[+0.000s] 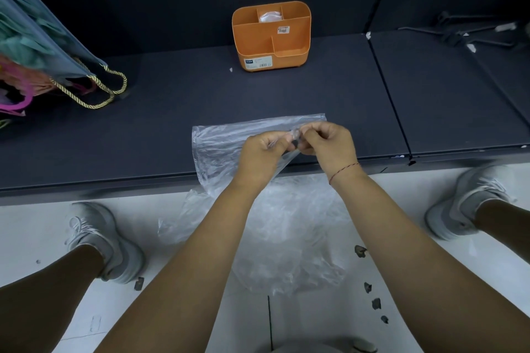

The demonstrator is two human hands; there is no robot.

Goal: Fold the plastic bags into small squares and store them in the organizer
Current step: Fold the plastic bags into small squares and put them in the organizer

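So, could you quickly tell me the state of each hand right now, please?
Left hand: closed, pinching the clear plastic bag.
Right hand: closed, pinching the same bag.

Dim, even light; floor (86,309) brightest. Wide-angle bending at edges. Motion blur on hanging bag (43,37), shoes (473,198).

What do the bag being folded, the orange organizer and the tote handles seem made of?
The bag: thin clear plastic film, glossy; see-through and crinkled. The organizer: probably rigid moulded plastic, matte orange; smooth walls, dividers. The tote handles: twisted gold cord, likely textile; rope strands show.
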